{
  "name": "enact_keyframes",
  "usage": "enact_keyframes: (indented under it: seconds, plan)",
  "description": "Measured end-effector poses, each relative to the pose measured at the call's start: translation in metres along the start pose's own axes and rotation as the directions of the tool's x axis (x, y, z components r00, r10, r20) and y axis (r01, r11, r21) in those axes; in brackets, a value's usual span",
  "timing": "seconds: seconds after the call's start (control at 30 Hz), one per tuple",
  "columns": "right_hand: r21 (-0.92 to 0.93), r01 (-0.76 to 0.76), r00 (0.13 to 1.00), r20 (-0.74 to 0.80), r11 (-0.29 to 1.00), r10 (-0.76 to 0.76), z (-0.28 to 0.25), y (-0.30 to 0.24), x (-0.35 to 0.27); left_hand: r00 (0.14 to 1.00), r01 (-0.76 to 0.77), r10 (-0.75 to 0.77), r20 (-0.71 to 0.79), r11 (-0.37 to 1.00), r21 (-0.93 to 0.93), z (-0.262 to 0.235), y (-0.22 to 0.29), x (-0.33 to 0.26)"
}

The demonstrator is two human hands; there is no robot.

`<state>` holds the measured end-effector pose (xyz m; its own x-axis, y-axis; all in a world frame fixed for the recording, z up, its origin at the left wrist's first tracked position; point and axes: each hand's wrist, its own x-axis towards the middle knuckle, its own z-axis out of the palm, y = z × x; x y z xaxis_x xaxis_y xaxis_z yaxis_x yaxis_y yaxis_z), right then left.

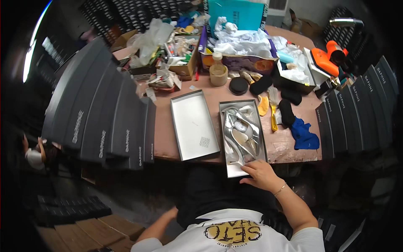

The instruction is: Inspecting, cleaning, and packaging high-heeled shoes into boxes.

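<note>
A grey shoebox [259, 110] without its lid lies lengthwise near the table's front edge. Inside it are silver high-heeled shoes [229, 133], with white paper around and in them. My right hand [261, 174] reaches over the box's near right corner, fingers stretched and thumb apart, its fingertips at the near end of the shoes; nothing is gripped. Left of the box, the box lid [191, 126] rests with its white inside up. My left hand [171, 213] hangs low by my lap, away from the table, its fingers hidden.
Dark shoeboxes stand in rows at left [98, 113] and right [348, 113]. Behind are a cluttered carton [191, 63], a paper-filled purple box [235, 63] and a bottle [217, 61]. A yellow-handled brush [273, 117], black pads [290, 97] and blue cloth [304, 134] lie at right.
</note>
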<state>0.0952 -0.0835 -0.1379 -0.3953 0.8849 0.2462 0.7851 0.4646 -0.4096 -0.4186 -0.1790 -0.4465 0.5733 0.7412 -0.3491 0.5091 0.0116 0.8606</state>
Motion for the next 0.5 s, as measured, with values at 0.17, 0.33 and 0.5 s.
enact_keyframes:
  seconds: [0.17,0.33,0.5]
  plan:
    - [0.323,-0.391,0.877,-0.154,0.862,0.455,-0.01,-0.044,-0.086,0.798,0.329,-0.22,-0.56,0.939,0.101,-0.058,0.14,0.032]
    - [0.286,-0.409,0.867,-0.176,0.867,0.467,0.021,-0.056,-0.129,0.688,-0.171,0.055,-0.723,0.981,-0.089,-0.033,0.208,0.076]
    - [0.376,-0.344,0.851,-0.262,0.86,0.455,0.005,-0.054,-0.077,0.792,-0.345,0.383,-0.475,0.923,0.168,-0.007,0.312,0.116]
